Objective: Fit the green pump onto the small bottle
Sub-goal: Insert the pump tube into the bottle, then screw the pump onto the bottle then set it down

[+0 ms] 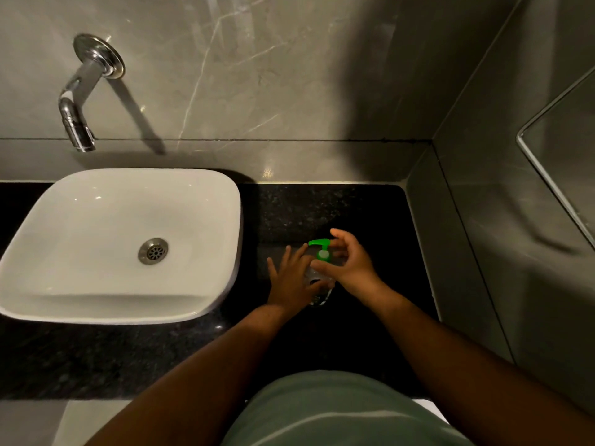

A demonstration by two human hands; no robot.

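A small clear bottle (318, 292) stands on the black counter (370, 214) to the right of the sink. The green pump (320, 247) sits at the bottle's top, its nozzle pointing left. My left hand (291, 281) wraps the bottle's left side, thumb across its front and fingers spread. My right hand (349, 259) is curled around the pump from the right, thumb at the collar and fingers arched over the pump head. Most of the bottle's body is hidden behind both hands.
A white basin (48, 252) with a metal drain (153, 251) fills the counter's left. A chrome wall tap (79, 123) hangs above it. A grey tiled wall closes the right side, with a glass panel edge (547, 175) beyond.
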